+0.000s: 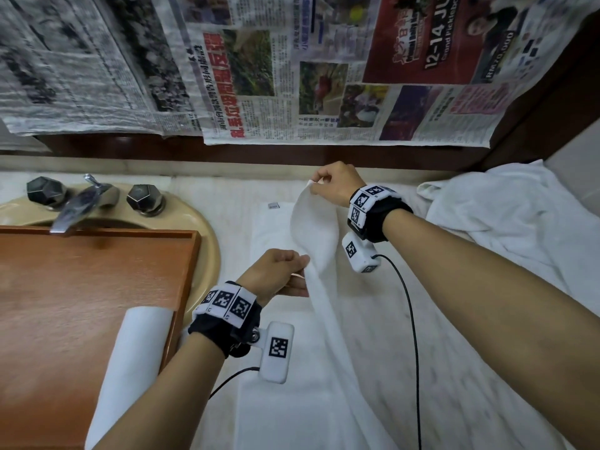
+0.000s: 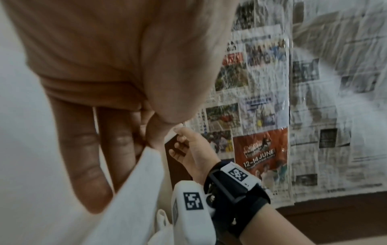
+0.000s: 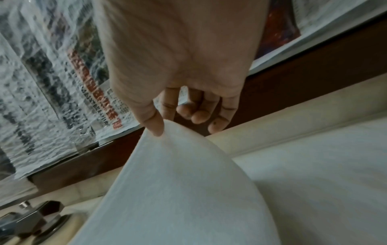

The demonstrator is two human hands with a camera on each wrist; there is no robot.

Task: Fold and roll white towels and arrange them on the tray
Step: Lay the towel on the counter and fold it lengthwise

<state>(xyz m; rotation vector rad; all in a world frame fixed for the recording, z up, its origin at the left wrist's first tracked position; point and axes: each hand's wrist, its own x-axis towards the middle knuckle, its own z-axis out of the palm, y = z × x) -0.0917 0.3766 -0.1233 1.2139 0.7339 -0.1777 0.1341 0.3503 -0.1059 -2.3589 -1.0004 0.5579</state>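
A white towel [image 1: 313,228] lies along the marble counter with one long edge lifted. My right hand [image 1: 334,186] pinches its far corner, thumb on the cloth [image 3: 159,131], above the back of the counter. My left hand [image 1: 285,271] pinches the same raised edge nearer to me, and the towel [image 2: 134,190] hangs down from its fingers [image 2: 83,157]. The rest of the towel [image 1: 292,401] lies flat beneath. A rolled white towel [image 1: 130,358] rests on the wooden tray [image 1: 65,287] near its right rim.
The tray sits across a beige sink [image 1: 207,241] with a chrome tap [image 1: 78,203] and two knobs. A heap of white towels [image 1: 506,216] lies at the back right. Newspaper [image 1: 292,69] covers the wall. Wrist-camera cables [image 1: 412,336] trail over the counter.
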